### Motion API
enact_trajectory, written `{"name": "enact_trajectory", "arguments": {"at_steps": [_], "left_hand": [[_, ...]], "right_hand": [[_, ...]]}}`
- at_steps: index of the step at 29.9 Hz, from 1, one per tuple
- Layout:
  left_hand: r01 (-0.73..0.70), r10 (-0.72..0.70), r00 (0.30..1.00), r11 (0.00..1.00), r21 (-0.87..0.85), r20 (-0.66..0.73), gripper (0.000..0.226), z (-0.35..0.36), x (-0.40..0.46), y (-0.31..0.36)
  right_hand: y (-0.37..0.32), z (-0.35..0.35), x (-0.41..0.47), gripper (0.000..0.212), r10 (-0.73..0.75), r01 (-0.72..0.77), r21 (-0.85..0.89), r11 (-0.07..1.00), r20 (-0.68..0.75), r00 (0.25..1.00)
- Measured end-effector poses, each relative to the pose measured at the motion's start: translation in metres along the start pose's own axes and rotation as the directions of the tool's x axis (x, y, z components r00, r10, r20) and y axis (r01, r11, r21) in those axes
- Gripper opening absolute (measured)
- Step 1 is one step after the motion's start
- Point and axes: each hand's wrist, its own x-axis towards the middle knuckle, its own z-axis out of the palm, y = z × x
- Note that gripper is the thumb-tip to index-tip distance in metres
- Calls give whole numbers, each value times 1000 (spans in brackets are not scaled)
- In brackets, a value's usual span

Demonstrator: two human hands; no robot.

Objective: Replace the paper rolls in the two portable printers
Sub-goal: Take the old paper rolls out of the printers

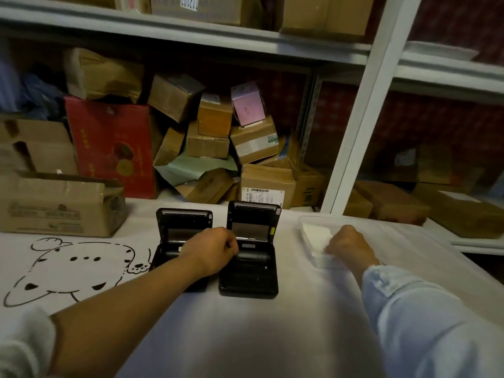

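Two black portable printers stand side by side on the white table, both with lids raised. The left printer (182, 230) is partly covered by my left forearm. The right printer (249, 268) shows its dark paper bay. My left hand (215, 248) rests fisted between them, its fingers at the left edge of the right printer's bay; what they hold is hidden. My right hand (349, 248) reaches into a clear tray (311, 222) of white paper (316, 233), fingers curled on the paper at the tray's near end.
An open cardboard box (58, 207) sits at the table's back left. A black cartoon drawing (68, 266) marks the table cover on the left. White shelving (357, 126) behind holds several stacked cartons close to the printers' lids.
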Motion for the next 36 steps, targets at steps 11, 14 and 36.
{"name": "enact_trajectory", "arguments": {"at_steps": [11, 14, 36], "left_hand": [[-4, 3, 1000, 1000, -28, -17, 12, 2, -3, 2], [-15, 14, 999, 1000, -25, -36, 6, 1, -7, 0], [0, -36, 988, 972, 234, 147, 78, 3, -33, -44]], "right_hand": [[-2, -1, -3, 41, -52, 27, -320, 947, -71, 996], [-2, -3, -4, 38, -36, 9, -325, 946, -79, 996], [-55, 79, -93, 29, -210, 211, 136, 968, -20, 977]]}}
